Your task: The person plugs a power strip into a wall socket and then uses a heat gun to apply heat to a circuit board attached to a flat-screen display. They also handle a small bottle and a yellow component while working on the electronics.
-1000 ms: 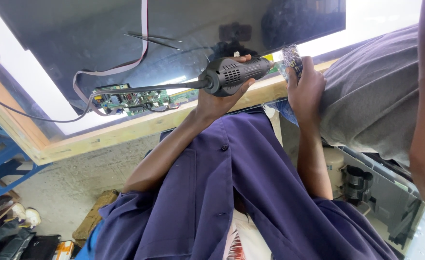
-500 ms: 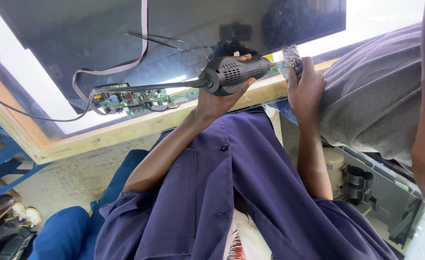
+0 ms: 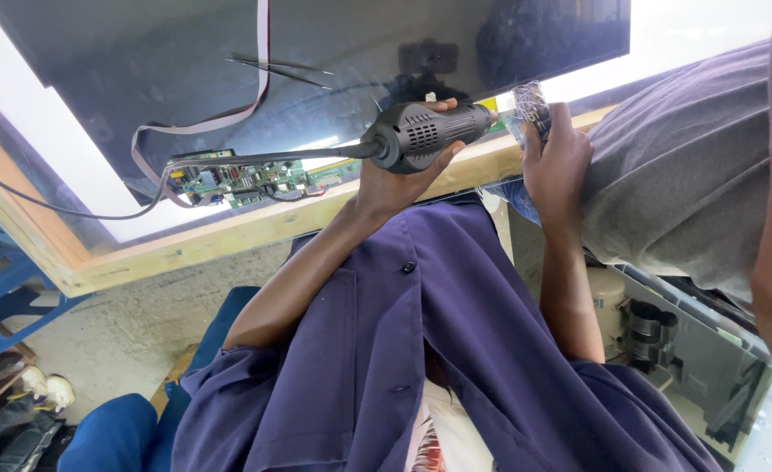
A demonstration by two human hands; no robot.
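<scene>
Fingers (image 3: 443,105): my left hand (image 3: 395,179) wraps rotary tool (image 3: 425,135), rigid | right hand (image 3: 556,162), 3 o'clock, pinches small part (image 3: 530,109), looks light, fragile; I'd hold edges.

Green circuit board (image 3: 246,179) on the dark panel (image 3: 141,79), tweezers (image 3: 281,68), ribbon cable (image 3: 229,114), blue stool (image 3: 1,297).

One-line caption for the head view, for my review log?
Left hand grips a black rotary tool while the right hand holds a small part at its tip, above a circuit board.
</scene>
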